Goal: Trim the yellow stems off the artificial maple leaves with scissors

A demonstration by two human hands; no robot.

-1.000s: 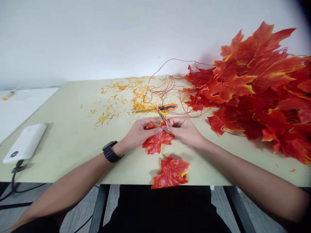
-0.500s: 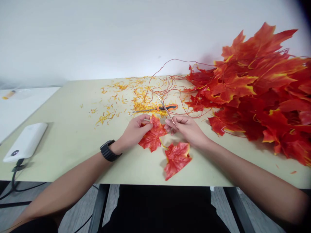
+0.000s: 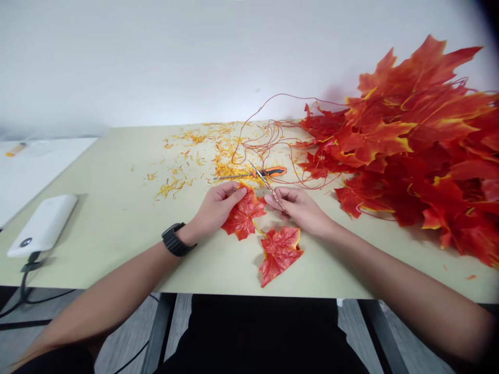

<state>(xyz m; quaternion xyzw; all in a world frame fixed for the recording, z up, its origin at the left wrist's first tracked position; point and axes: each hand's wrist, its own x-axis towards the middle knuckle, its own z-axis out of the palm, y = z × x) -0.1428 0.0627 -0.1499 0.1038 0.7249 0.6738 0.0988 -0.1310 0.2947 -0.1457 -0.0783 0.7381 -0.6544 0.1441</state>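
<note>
Under left hand, artificial maple leaf

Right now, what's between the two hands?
Head view: a red artificial maple leaf lies there, touching the left hand; the right hand pinches a metal tool.

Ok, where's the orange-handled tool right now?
In the head view, the orange-handled tool lies on the table just beyond the right hand, among yellow scraps and red wire, with the thin metal tool from that hand crossing above it.

right hand grips tweezers, probably — left hand holds maple leaf
</note>
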